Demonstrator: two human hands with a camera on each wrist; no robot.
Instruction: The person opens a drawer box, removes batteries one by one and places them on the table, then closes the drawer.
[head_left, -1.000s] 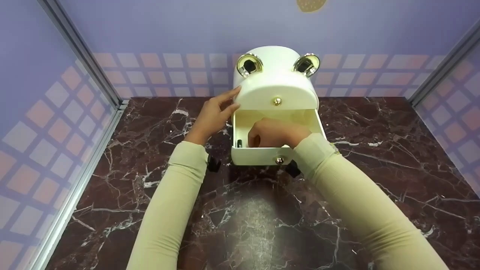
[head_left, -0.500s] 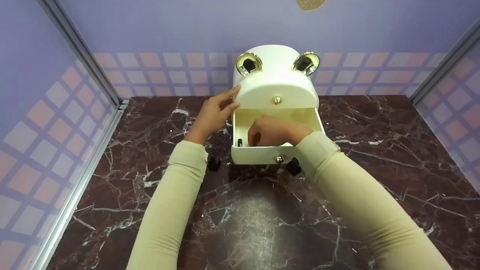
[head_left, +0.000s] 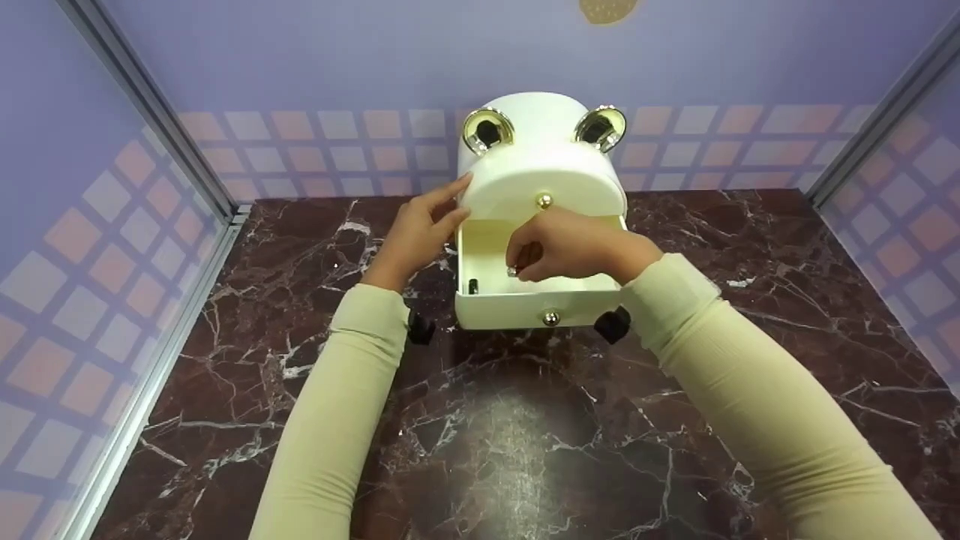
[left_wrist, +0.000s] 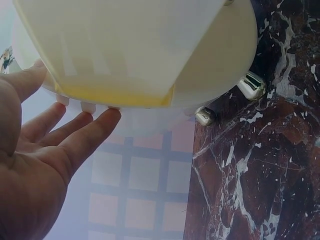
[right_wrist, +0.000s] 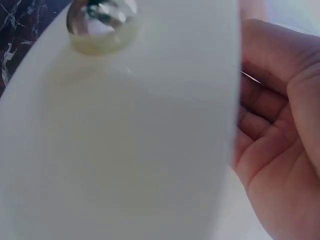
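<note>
A white two-drawer storage box [head_left: 540,124] with gold-rimmed, ear-like rounds stands at the back of the table, its lower drawer [head_left: 502,309] pulled out. My left hand [head_left: 418,232] rests its fingertips and thumb on the box's left side, fingers extended. Over the drawer, my right hand [head_left: 566,244] pinches a small sparkling silvery piece [head_left: 512,271] between curled fingers and thumb; its exact kind is too small to tell. In the right wrist view the drawer front [right_wrist: 140,125] hides the fingertips. A small dark cylinder-like item [head_left: 473,286] stays in the drawer's front left corner.
The upper drawer, with a gold knob [head_left: 544,200], is closed. Another knob [head_left: 551,318] sits on the lower drawer front. Dark red marble-patterned table [head_left: 517,450] lies below, with a tiled-pattern wall [head_left: 360,150] close behind and panels on both sides.
My right hand has risen from the drawer floor and shifted slightly right, with the small silvery piece now showing at its fingertips. My left hand keeps its place on the box.
</note>
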